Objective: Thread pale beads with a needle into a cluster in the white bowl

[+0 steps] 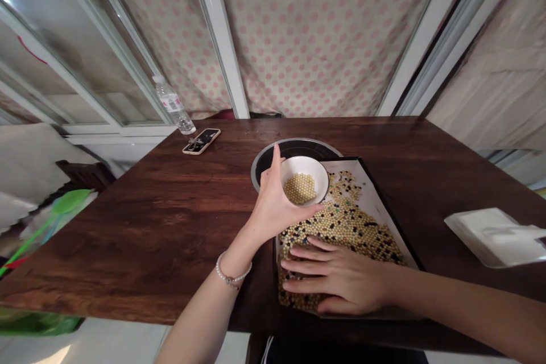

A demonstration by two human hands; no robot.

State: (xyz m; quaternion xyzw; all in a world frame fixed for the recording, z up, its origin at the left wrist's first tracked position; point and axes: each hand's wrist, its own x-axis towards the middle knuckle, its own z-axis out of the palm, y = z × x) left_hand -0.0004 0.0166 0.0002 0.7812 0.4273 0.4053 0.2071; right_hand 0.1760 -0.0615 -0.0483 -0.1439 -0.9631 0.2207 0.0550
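Observation:
My left hand (273,205) grips a small white bowl (318,168) by its side, thumb and fingers apart around the rim. Inside the bowl lies a layer of pale yellow beans (300,188), which look like soybeans. The bowl is tilted toward me, above the far left part of a dark-edged tray (379,190) with a whitish bottom. Spread over that tray are yellow beans mixed with black and a few green ones (341,219). My right hand (341,278) rests flat, palm down and fingers spread, on the beans at the tray's near side.
A round black inset with a metal rim (258,168) sits in the wooden table (170,227) behind the tray. At the back left are a phone with keys on it (202,141) and a water bottle (173,103). A pack of white tissues (495,236) lies at right.

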